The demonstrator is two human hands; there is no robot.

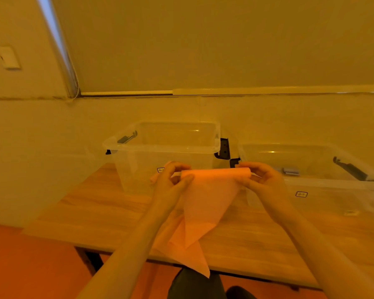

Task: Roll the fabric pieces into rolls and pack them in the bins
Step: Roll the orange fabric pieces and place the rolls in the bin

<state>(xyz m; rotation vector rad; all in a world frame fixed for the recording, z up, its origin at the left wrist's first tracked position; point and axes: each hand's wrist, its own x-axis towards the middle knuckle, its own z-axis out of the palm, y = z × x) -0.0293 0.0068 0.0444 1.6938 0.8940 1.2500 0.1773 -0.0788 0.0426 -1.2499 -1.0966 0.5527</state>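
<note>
Pink fabric (205, 197) hangs between both hands above a wooden table (99, 212), its top edge wound into a short roll that runs level from one hand to the other. The left hand (171, 180) pinches the left end of that roll, thumb in front and fingers curled behind; the right hand (261, 178) pinches the right end in the same way. Below the roll the loose part of the cloth narrows and drops onto the tabletop, where its pointed tail lies crumpled and spills over the near edge. Behind the hands stands a clear plastic bin (164, 147) with dark latches at its sides, and what looks like another pink roll (154, 179) shows through its front wall (the left hand covers most of it, so I cannot tell for certain). A second clear bin (311, 169) sits to the right, just beside the first, with a small grey-blue thing (290, 170) inside it near its front wall. A wall and a drawn blind (203, 39) fill the background, and a light switch (9, 58) is on the wall at far left. Everything is washed in a yellow-orange light.
</note>
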